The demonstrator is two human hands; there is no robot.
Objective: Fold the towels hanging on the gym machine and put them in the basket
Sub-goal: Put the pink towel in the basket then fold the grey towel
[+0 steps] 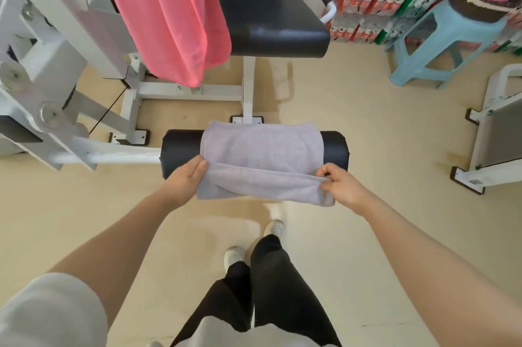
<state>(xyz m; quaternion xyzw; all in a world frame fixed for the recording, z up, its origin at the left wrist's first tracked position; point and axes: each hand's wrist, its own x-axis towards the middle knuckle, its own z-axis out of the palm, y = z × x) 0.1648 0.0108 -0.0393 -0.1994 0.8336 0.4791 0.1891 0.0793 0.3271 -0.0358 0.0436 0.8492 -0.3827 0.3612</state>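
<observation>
Grey towel point(261, 154) draped over black roller pad point(334, 149), pinched at both near corners. Left hand point(185, 181) fingers partly hidden under cloth; right hand point(343, 187) likewise. Pink towel point(169, 13) cut off above.

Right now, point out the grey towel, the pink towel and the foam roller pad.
grey towel point(261, 149), head view, flat middle draped over the pad.
pink towel point(169, 13), head view, middle of the hanging cloth.
foam roller pad point(334, 149), head view, bare black right end.

- Your left hand point(187, 177) is extended forward on a bare forearm, thumb on top, fingers tucked beneath a cloth edge, gripping it.
- Your right hand point(343, 185) is likewise extended, fingers curled, pinching the opposite corner.
- Both arms reach forward, nearly level.
</observation>
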